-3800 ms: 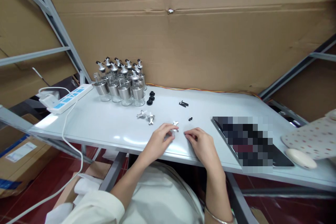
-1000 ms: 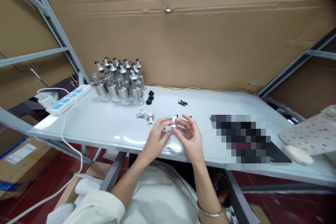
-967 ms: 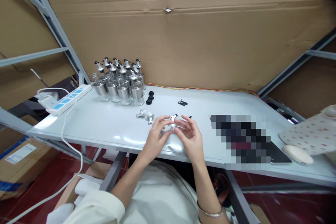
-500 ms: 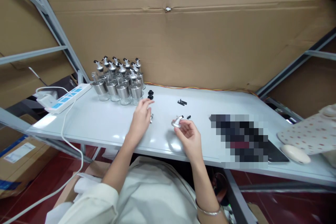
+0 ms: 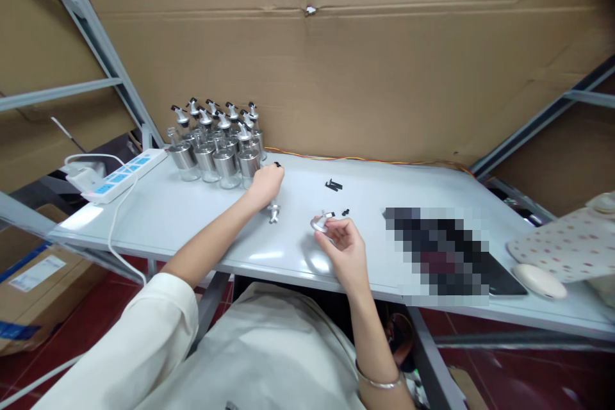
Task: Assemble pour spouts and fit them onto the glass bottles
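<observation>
- Grip on the silver pour spout (image 5: 319, 224) is kept by the fingertips of the right hand (image 5: 350, 246) alone; the spout is held tilted above the front half of the desk (image 5: 408, 187), its black lever pointed toward the right edge.
- By the left hand (image 5: 269, 184), the spout has just been let go, and the black stopper (image 5: 277, 165) toward the back edge has been reached; whether it is grasped cannot be told, as the fingers are hidden.
- With this change, the spout's support is judged to be left to one hand, while the other is freed for the stoppers.
- A loose silver spout (image 5: 273, 214) is seen on the desk, just beside the left forearm.
- Small black pieces (image 5: 346, 212) and black strips (image 5: 334, 185) are laid beyond the right hand, toward the back edge.
- Bottles (image 5: 225, 166) are grouped near the back left corner; a power strip (image 5: 122, 178) is set along the left edge.
</observation>
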`<state>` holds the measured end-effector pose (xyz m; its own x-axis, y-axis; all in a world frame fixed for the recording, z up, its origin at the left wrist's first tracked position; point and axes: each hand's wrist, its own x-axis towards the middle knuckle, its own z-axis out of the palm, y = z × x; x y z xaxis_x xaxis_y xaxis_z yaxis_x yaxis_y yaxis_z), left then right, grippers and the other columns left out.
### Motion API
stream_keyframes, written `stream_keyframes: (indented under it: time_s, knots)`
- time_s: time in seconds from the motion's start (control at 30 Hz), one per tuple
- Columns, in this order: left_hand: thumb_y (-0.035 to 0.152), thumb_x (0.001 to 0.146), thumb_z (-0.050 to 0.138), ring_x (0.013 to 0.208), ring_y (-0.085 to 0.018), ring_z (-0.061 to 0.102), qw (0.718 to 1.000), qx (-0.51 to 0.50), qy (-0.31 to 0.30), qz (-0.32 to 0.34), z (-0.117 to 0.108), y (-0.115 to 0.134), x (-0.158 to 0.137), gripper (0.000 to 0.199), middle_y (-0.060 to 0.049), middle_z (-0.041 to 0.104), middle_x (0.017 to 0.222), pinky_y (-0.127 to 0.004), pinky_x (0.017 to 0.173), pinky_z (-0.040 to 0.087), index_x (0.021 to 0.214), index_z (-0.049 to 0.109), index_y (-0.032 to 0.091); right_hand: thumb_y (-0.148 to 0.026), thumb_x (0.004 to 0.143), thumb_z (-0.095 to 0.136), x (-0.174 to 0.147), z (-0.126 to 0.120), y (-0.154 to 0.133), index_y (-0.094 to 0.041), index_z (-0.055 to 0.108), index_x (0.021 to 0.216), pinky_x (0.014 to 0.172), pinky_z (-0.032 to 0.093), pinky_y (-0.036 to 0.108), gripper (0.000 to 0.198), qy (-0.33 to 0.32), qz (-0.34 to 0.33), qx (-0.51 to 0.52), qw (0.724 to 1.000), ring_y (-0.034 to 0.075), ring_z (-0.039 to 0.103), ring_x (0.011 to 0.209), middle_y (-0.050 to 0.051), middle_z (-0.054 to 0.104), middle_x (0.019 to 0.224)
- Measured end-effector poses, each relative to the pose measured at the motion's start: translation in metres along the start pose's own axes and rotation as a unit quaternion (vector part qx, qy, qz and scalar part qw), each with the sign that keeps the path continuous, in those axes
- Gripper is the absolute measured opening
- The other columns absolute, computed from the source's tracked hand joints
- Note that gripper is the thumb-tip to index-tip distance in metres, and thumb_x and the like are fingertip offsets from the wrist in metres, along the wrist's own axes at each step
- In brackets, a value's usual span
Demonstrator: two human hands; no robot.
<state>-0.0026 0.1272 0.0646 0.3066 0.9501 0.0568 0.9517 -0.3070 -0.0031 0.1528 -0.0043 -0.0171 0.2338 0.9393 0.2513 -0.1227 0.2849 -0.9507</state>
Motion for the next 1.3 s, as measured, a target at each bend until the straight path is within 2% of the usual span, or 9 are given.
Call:
stream_keyframes:
  time_s: [0.27,0.4,0.47,0.57,0.67,0.83,0.93,1.0,1.3]
  knots:
    - [-0.003,0.083,0.036,0.101,-0.026,0.062,1.000,-0.006,0.017,0.009,0.005,-0.008,0.007,0.035,-0.018,0.063,0.103,-0.034,0.084,0.048,0.100,0.064,0.009,-0.033,0.069,0.073,0.001,0.001,-0.002,-0.023,0.049,0.091,0.087,0.049,0.039,0.034,0.013,-0.002,0.015,1.000,0.022,0.066,0.095,0.007,0.069,0.098]
    - [0.003,0.085,0.039,0.098,-0.023,0.062,0.998,-0.029,0.049,0.021,-0.006,-0.009,0.000,0.034,-0.015,0.061,0.105,-0.032,0.086,0.047,0.107,0.064,0.011,-0.028,0.070,0.072,0.001,0.001,-0.003,-0.027,0.040,0.119,0.087,0.049,0.038,0.059,0.031,-0.012,0.049,0.998,0.021,0.065,0.099,0.004,0.068,0.094]
    - [0.008,0.085,0.045,0.093,-0.019,0.062,0.990,-0.099,0.086,0.059,-0.013,-0.006,-0.014,0.032,-0.011,0.062,0.104,-0.030,0.087,0.047,0.110,0.064,0.013,-0.026,0.071,0.071,0.001,0.001,-0.004,-0.028,0.034,0.130,0.088,0.049,0.038,0.069,0.034,-0.015,0.049,0.998,0.020,0.066,0.097,0.002,0.068,0.092]
    - [0.016,0.085,0.052,0.082,-0.015,0.061,0.942,-0.278,0.146,0.119,-0.013,0.006,-0.048,0.025,-0.006,0.063,0.095,-0.028,0.083,0.048,0.103,0.068,0.016,-0.026,0.072,0.070,0.001,0.001,-0.007,-0.027,0.042,0.127,0.087,0.049,0.035,0.061,0.030,-0.025,0.025,0.999,0.019,0.065,0.096,0.003,0.067,0.094]
    - [0.023,0.087,0.052,0.080,-0.014,0.061,0.879,-0.431,0.167,0.113,0.006,0.026,-0.084,0.021,-0.005,0.063,0.090,-0.027,0.079,0.049,0.100,0.068,0.016,-0.027,0.072,0.071,0.001,0.001,-0.008,-0.025,0.051,0.115,0.083,0.049,0.033,0.048,0.035,-0.034,0.012,0.999,0.019,0.065,0.095,0.005,0.068,0.095]
    - [0.030,0.086,0.055,0.077,-0.013,0.063,0.753,-0.647,0.119,0.012,0.052,0.052,-0.109,0.022,-0.006,0.064,0.095,-0.025,0.074,0.049,0.100,0.065,0.016,-0.032,0.069,0.074,0.001,-0.001,-0.005,-0.024,0.048,0.104,0.081,0.049,0.034,0.043,0.079,-0.032,0.013,0.996,0.017,0.064,0.082,0.003,0.067,0.087]
    - [0.034,0.084,0.058,0.073,-0.014,0.063,0.696,-0.714,0.075,-0.017,0.064,0.052,-0.108,0.026,-0.004,0.066,0.084,-0.026,0.073,0.049,0.100,0.063,0.015,-0.034,0.068,0.075,0.000,-0.001,-0.005,-0.024,0.046,0.100,0.080,0.049,0.034,0.043,0.085,-0.026,0.011,0.996,0.018,0.065,0.081,0.003,0.069,0.088]
    - [0.037,0.083,0.058,0.074,-0.014,0.063,0.684,-0.726,0.068,-0.021,0.064,0.050,-0.108,0.028,-0.004,0.065,0.079,-0.026,0.074,0.048,0.100,0.062,0.015,-0.035,0.068,0.075,0.000,-0.001,-0.006,-0.025,0.045,0.098,0.081,0.049,0.035,0.044,0.083,-0.025,0.015,0.996,0.018,0.066,0.084,0.005,0.070,0.092]
    - [0.037,0.085,0.056,0.075,-0.013,0.062,0.693,-0.717,0.074,-0.005,0.064,0.048,-0.112,0.027,-0.003,0.065,0.082,-0.024,0.075,0.046,0.100,0.062,0.016,-0.032,0.070,0.075,-0.004,0.002,-0.010,-0.025,0.045,0.096,0.082,0.047,0.034,0.040,0.041,-0.030,0.018,0.999,0.019,0.067,0.088,0.008,0.072,0.104]
